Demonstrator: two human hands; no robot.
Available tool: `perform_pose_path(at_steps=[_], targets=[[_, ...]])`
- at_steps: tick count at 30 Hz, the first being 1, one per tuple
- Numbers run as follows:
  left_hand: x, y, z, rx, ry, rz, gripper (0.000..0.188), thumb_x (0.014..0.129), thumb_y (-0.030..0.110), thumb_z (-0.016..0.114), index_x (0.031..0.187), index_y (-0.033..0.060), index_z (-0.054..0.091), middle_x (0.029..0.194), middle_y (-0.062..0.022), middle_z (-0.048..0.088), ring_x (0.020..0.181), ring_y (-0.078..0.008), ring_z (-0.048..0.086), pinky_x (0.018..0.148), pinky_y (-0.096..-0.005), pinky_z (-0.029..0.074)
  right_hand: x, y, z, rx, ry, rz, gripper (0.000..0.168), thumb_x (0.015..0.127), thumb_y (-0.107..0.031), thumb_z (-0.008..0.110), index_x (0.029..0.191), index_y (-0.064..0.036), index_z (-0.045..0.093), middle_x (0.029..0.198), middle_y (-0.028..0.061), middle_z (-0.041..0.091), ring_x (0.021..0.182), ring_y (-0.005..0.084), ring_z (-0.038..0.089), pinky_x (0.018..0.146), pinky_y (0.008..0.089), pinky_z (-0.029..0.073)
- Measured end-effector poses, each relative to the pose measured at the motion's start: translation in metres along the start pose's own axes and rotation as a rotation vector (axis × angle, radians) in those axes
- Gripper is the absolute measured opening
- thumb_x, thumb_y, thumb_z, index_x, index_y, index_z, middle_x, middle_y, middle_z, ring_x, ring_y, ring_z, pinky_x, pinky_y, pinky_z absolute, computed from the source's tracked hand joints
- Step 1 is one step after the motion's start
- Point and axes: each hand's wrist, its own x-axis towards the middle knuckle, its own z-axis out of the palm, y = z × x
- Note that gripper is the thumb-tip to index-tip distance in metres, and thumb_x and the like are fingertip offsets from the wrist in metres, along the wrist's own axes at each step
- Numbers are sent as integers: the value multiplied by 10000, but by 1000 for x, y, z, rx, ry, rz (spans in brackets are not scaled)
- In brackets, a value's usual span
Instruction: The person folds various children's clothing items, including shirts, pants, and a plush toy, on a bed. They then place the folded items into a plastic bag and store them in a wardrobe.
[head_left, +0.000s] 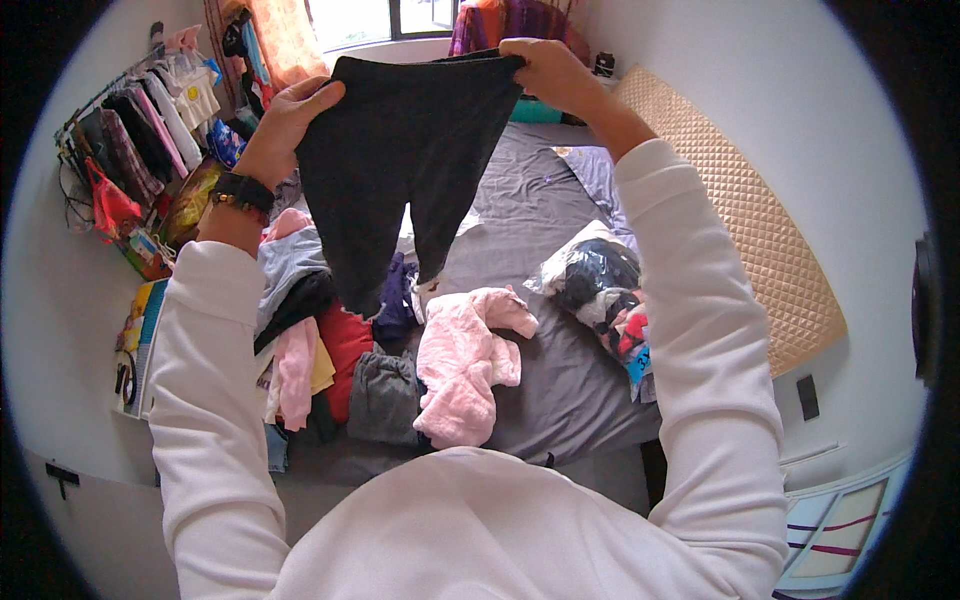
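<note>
A pair of black trousers (390, 142) hangs spread out in the air above the bed, waistband up and legs down. My left hand (292, 124) grips one end of the waistband, thumb on top. At the other end, my right hand (547, 71) pinches the waistband corner. Below the trousers lies a folded pink fleece garment (465, 367). Beside it are folded grey trousers (382, 394) and a red garment (345, 360). The hanging legs partly hide a dark blue garment (395, 300).
A grey-sheeted bed (570, 420) stretches ahead. On its right lies a clear plastic bag (600, 285) stuffed with clothes. A loose pile of clothes (289, 255) covers the left side. A clothes rack (127, 112) stands left; a quilted beige panel (742, 217) leans along the right wall.
</note>
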Motion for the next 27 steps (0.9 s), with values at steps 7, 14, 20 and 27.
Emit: perform_pose_path(at_steps=[7, 14, 20, 27], targets=[[12, -5, -7, 368, 216, 223, 208, 834, 241, 567, 934, 59, 585, 800, 6, 575, 725, -93, 534, 672, -212, 409, 13, 37, 12, 528, -98, 288, 224, 778, -73, 516, 998, -62, 556, 896, 79, 602, 805, 194, 602, 702, 315, 511], [8, -19, 0, 320, 176, 250, 245, 852, 284, 532, 934, 58, 577, 826, 22, 552, 769, -78, 508, 705, -211, 386, 5, -19, 7, 373, -117, 326, 460, 632, -201, 741, 966, 21, 516, 915, 88, 571, 803, 172, 555, 674, 269, 459], [25, -58, -16, 606, 186, 338, 207, 840, 249, 546, 879, 46, 564, 790, 13, 535, 749, -74, 488, 684, -215, 374, -7, 1, 58, 678, 53, 582, 401, 613, -192, 726, 911, 29, 572, 798, 68, 597, 718, 167, 565, 656, 287, 460], [8, -90, 59, 633, 328, 299, 248, 803, 243, 593, 928, 38, 530, 730, -41, 545, 622, -103, 548, 503, -226, 468, -29, -13, 89, 1271, -27, 680, 348, 762, -248, 631, 1015, -25, 544, 860, 62, 582, 781, 155, 558, 690, 278, 466]])
